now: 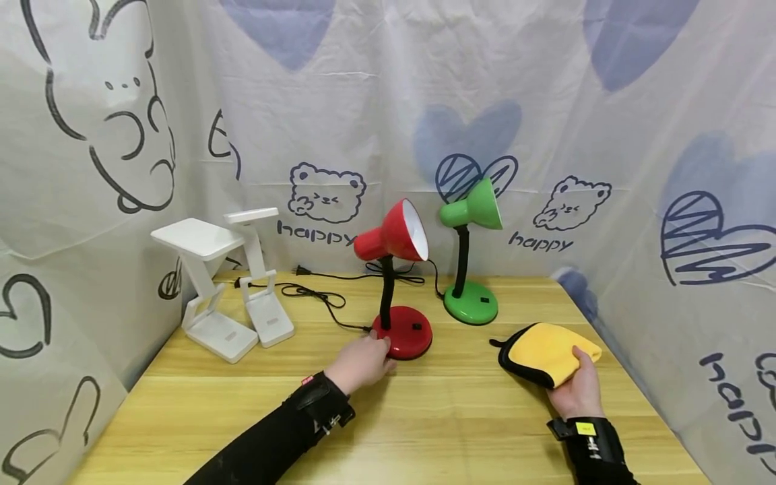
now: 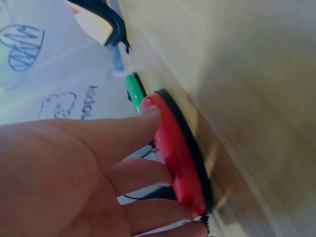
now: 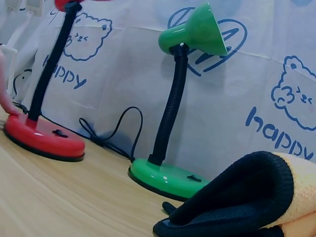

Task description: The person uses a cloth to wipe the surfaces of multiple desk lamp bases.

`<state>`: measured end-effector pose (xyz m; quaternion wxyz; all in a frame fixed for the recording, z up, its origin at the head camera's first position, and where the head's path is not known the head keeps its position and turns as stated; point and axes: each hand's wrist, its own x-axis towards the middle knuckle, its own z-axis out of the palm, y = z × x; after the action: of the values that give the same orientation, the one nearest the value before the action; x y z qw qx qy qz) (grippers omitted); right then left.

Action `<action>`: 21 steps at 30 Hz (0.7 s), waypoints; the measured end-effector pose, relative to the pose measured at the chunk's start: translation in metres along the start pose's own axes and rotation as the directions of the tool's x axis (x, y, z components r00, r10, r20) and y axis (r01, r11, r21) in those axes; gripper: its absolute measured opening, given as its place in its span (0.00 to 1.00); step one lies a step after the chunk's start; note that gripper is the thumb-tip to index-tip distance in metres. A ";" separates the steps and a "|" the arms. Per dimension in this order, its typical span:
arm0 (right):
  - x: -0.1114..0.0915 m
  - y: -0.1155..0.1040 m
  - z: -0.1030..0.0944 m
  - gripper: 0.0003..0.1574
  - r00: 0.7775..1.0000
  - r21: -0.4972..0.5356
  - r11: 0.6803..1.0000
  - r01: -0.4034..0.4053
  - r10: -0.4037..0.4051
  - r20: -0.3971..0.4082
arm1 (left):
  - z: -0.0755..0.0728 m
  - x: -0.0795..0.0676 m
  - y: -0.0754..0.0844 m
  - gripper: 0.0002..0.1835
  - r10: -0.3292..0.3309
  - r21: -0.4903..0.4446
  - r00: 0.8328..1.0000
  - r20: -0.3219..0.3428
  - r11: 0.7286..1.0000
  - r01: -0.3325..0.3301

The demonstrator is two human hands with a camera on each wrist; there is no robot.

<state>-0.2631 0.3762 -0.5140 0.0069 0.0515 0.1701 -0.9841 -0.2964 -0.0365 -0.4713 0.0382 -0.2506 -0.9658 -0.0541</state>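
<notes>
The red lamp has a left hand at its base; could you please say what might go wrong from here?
The left hand grips the red lamp low at its base, well below the shade, so a sharp push could tip it. Its cord trails toward the white lamps and might snag if the lamp is pulled. The right hand holds a yellow cloth near the green lamp; a careless sweep might knock that lamp.

The front lamp (image 1: 389, 286) stands left of the cloth (image 1: 539, 353) (the rear lamp (image 1: 463, 259) behind, between them).
</notes>
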 end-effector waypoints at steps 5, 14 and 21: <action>0.001 -0.002 -0.002 0.27 0.998 -0.004 0.999 0.039 -0.039 -0.046 | 0.007 0.028 -0.010 0.25 -0.052 -0.045 0.999 -0.008 0.998 0.051; 0.001 -0.001 -0.003 0.27 0.992 -0.025 0.998 0.061 -0.063 -0.106 | 0.017 0.067 -0.026 0.29 -0.137 -0.186 0.988 0.075 0.971 0.149; 0.002 -0.002 -0.004 0.28 0.991 -0.044 0.997 0.056 -0.060 -0.116 | 0.017 0.083 -0.030 0.30 -0.145 -0.222 0.985 0.093 0.961 0.162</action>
<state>-0.2650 0.3795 -0.5170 -0.0306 0.1041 0.1918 -0.9754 -0.3847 -0.0204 -0.4823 -0.0319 -0.1795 -0.9704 -0.1581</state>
